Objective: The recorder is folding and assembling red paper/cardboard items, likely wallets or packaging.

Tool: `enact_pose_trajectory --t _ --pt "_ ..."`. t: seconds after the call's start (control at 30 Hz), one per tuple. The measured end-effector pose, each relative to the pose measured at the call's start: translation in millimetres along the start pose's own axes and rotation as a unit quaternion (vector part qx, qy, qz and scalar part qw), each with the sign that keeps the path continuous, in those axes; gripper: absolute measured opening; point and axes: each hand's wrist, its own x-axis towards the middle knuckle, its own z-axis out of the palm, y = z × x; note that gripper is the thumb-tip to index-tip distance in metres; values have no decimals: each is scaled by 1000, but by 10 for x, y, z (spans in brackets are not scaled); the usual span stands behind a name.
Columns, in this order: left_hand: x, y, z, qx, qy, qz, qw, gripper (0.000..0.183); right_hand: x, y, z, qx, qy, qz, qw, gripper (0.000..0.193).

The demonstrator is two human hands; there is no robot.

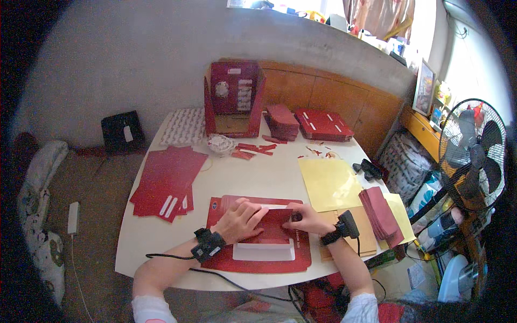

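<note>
In front of me lies a flat red cardboard sheet with a long white strip across its lower part. A smaller dark red piece of card rests on its middle, between my hands. My left hand lies over the left side of that piece, its fingers stretched out and touching it. At the right end of the same piece, the fingers and thumb of my right hand are closed on its edge; the fingertips are partly hidden. Both wrists wear black strapped devices.
Red card sheets lie left. At the back are an upright red box, red card stacks and paper scraps. Yellow sheets and folded red cards lie right; a fan stands beyond. A black cable crosses the front edge.
</note>
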Motion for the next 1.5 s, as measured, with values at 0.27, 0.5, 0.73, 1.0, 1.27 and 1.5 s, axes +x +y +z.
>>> enact_pose_trajectory --t 0.27,0.5,0.73,1.0,1.27,1.5 --pt "-4 51 -73 62 39 160 984 16 -94 -160 -14 -169 -71 -155 971 39" --pt "-14 89 -120 -17 -11 153 988 34 -218 -358 72 -308 -77 -193 928 50" --pt "-69 311 -148 -10 -184 14 983 59 -252 -388 348 -483 2 -183 857 56" --pt "-154 222 30 -57 -235 -50 969 67 -147 -218 462 -455 -7 -179 873 53" --pt "-196 220 -93 -103 -281 -102 949 64 -201 -220 379 -427 0 -165 889 57" --pt "-196 216 -193 -113 -207 -109 966 59 -190 -311 338 -453 49 -190 870 51"
